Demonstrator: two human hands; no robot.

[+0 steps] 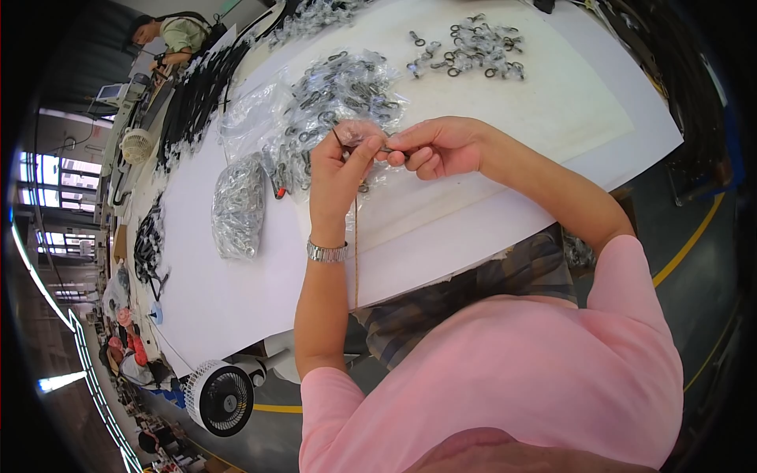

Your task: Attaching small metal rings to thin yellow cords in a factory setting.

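Observation:
Above the white table [260, 303], my left hand [344, 162] and my right hand [441, 148] meet fingertip to fingertip. Both are closed in a pinch on a small dark piece [386, 149], mostly hidden by the fingers, so its kind does not show. A thin dark strip [337, 137] sticks up by the left thumb and forefinger. Just beyond my hands lies a heap of dark metal rings and hooks in see-through plastic [339, 83]. A slim tool with a red tip [280, 191] lies left of my left wrist.
A filled plastic bag [239, 209] lies to the left. Loose wrapped metal fittings [481, 49] are spread at the far right. Black straps [201, 102] line the far left edge, with another bundle [147, 240] nearer. A fan [223, 398] stands below the table's edge. A person [177, 39] sits beyond.

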